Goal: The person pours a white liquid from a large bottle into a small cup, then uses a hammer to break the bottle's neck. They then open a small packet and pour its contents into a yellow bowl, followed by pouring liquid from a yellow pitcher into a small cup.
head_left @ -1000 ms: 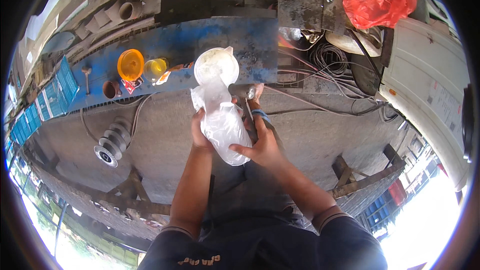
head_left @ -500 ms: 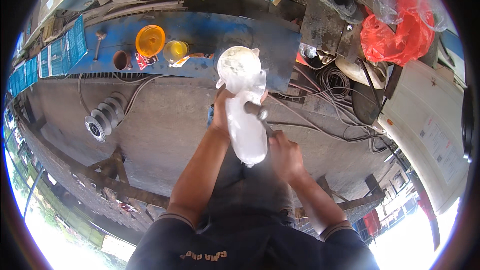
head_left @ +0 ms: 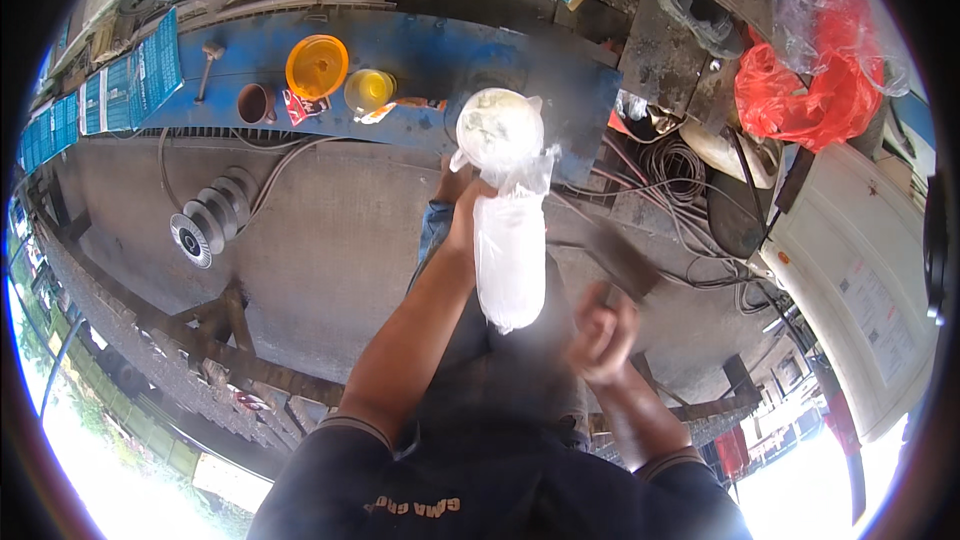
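A long clear plastic bag packed with white ice is held in front of my body. My left hand is closed on its upper left side, near the loose open end; most of its fingers are hidden behind the bag. Just beyond that open end stands a white tub with pale, icy-looking pieces in it. To the right of the bag and apart from it, my right hand is closed around the handle of a hammer. Both hand and hammer are smeared by motion.
On the blue bench are an orange bowl, a yellow-tinted cup, a brown mug and another hammer. A wire spool lies at left. Cables, a red bag and a white panel are at right.
The hammer has swung from over the ice bag out to the right, along with my right hand. The ice bag hangs straighter, still in my left hand. The view has shifted slightly.
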### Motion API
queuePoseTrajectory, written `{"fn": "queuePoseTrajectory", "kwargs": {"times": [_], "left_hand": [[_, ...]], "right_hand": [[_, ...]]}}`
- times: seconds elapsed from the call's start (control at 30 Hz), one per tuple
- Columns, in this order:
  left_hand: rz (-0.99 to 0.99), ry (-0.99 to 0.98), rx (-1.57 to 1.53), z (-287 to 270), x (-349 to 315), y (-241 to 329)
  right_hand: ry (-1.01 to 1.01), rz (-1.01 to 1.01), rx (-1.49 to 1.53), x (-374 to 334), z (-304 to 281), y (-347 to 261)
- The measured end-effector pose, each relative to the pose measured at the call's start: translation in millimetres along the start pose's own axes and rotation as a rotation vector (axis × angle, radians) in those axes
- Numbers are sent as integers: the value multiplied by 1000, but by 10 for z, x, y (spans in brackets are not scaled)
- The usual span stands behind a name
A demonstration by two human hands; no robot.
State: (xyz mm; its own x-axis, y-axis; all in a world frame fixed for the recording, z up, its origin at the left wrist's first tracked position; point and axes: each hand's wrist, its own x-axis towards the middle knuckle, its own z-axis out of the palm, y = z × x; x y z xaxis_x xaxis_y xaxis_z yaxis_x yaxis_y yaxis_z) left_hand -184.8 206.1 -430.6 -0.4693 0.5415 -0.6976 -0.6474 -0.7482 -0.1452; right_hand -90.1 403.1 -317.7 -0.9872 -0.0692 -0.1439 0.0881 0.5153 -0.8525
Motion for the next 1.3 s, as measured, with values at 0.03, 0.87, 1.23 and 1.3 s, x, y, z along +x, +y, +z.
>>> {"fn": "queuePoseTrajectory", "kwargs": {"times": [0.03, 0.87, 1.23, 1.3], "left_hand": [[10, -80, 98, 8, 39, 57], [23, 13, 84, 189, -65, 256], [127, -53, 14, 239, -5, 199], [47, 6, 75, 221, 8, 203]], "right_hand": [[71, -8, 10, -9, -3, -5], [176, 242, 440, 241, -110, -509], [-9, 518, 264, 468, 425, 86], [-36, 557, 337, 531, 435, 33]]}}
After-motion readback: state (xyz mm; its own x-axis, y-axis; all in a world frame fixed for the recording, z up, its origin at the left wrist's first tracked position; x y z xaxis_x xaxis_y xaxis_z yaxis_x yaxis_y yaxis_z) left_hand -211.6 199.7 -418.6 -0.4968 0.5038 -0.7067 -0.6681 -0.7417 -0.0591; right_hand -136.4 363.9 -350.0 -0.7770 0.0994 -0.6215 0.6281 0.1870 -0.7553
